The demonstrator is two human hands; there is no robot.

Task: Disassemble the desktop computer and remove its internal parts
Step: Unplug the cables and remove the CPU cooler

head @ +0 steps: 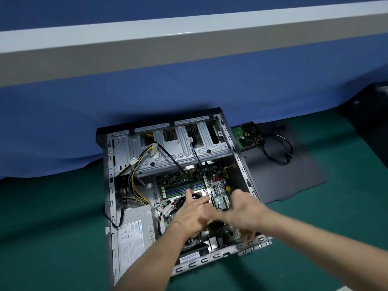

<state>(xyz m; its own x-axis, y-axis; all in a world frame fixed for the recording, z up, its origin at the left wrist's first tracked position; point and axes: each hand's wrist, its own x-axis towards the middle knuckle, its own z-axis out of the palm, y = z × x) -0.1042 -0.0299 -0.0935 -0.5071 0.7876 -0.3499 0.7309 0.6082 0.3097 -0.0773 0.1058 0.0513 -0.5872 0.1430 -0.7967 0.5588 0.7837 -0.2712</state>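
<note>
Two hands inside my open computer case (178,149): left hand (189,216) grips the fan (180,202); right hand (244,211) blurred, grip unclear.

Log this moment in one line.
case open | left hand on fan | right hand blurred, over board | PSU in case | drive out, beside case

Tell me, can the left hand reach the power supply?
Probably yes. The power supply lies uncovered in the open case, right beside the left hand gripping the CPU fan.
</note>
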